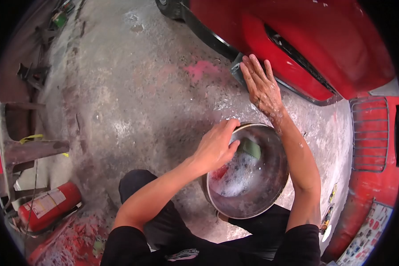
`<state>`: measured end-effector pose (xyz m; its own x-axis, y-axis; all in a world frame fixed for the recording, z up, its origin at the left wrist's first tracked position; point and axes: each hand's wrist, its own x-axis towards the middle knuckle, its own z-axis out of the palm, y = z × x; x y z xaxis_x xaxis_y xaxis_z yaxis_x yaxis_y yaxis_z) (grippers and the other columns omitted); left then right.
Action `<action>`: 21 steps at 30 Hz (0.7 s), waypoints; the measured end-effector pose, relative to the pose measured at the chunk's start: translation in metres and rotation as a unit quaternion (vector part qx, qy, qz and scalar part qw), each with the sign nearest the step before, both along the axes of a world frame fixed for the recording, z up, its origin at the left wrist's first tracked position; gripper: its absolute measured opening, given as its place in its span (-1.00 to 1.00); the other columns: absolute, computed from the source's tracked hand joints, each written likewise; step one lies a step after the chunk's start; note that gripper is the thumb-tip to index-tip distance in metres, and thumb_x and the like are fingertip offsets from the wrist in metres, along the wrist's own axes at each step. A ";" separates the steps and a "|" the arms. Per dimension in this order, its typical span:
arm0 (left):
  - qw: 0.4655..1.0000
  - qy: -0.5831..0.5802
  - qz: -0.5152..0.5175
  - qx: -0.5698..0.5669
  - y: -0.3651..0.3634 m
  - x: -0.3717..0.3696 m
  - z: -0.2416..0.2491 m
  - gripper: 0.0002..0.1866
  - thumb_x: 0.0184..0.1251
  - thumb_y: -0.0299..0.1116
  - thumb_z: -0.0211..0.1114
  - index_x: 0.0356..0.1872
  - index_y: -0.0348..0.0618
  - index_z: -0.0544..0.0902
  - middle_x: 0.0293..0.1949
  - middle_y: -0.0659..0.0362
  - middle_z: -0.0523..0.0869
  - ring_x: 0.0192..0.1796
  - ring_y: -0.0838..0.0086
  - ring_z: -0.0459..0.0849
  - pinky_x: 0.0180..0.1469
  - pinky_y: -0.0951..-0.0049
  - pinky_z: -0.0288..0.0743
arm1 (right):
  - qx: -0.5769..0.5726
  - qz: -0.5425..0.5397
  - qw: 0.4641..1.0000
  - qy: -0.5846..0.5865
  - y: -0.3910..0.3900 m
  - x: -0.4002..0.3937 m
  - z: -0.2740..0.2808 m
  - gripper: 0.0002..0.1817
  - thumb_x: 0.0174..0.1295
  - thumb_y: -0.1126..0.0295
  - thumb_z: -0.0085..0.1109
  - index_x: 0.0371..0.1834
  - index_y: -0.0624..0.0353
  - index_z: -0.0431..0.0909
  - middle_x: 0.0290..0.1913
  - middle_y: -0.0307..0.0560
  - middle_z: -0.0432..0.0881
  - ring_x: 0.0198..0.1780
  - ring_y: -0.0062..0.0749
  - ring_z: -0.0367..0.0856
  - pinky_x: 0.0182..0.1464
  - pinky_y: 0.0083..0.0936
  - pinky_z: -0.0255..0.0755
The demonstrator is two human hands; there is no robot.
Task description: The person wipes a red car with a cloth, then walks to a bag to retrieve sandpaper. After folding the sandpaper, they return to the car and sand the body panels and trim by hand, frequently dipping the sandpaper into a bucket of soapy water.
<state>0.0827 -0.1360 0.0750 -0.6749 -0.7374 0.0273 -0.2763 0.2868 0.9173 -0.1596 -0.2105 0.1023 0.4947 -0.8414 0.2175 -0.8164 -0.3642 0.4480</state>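
A round metal basin [275,186] is tilted in front of my knees, with my left hand [217,146] closed on its rim, thumb inside. White suds [235,181] cover the water in it. A green sponge [251,148] rests against the inner wall, and something red shows at the left under the foam. Wet and flecked with suds, my right hand [262,86] is stretched out flat, fingers nearly straight. It overlaps the lower edge of a red car bumper [292,73] and a grey piece [238,70] at the bumper's corner.
A red fire extinguisher [51,206] lies at the lower left beside a dark stand [35,150]. The concrete floor [133,88] has pink and red paint stains. At the right, a wire rack [370,133] stands against a red surface.
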 end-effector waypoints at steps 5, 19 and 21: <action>1.000 -0.001 0.015 0.023 0.004 -0.002 -0.001 -0.53 0.40 -0.45 0.32 0.28 -0.19 0.43 0.16 -0.16 0.63 0.22 -0.17 0.61 0.24 -0.04 0.49 | -0.009 0.011 1.000 0.002 -0.017 0.006 -0.018 -0.34 0.39 0.44 0.01 0.58 0.39 0.32 0.66 0.13 0.33 0.77 -0.07 0.08 0.74 0.09 -0.09; 0.998 0.024 0.031 0.039 0.003 0.004 -0.013 -0.60 0.39 -0.57 0.14 0.25 -0.25 0.48 0.13 -0.23 0.66 0.17 -0.23 0.63 0.18 -0.14 0.49 | -0.074 -0.014 0.997 0.024 -0.077 0.093 -0.007 -0.42 0.39 0.45 -0.02 0.46 0.51 0.44 0.56 0.25 0.46 0.71 0.05 0.20 0.70 0.10 0.03; 0.999 0.029 0.039 0.015 0.002 -0.001 -0.015 -0.62 0.38 -0.58 0.12 0.21 -0.26 0.50 0.09 -0.25 0.66 0.13 -0.25 0.63 0.15 -0.15 0.49 | -0.087 -0.005 0.995 0.045 -0.115 0.128 0.008 -0.46 0.41 0.46 -0.03 0.41 0.57 0.47 0.51 0.31 0.51 0.70 0.09 0.20 0.71 0.09 0.03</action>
<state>0.0813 -0.1339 0.0601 -0.6133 -0.7888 0.0414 -0.2422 0.2377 0.9406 -0.0315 -0.3254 0.1107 0.5107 -0.7994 0.3163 -0.7736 -0.2667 0.5748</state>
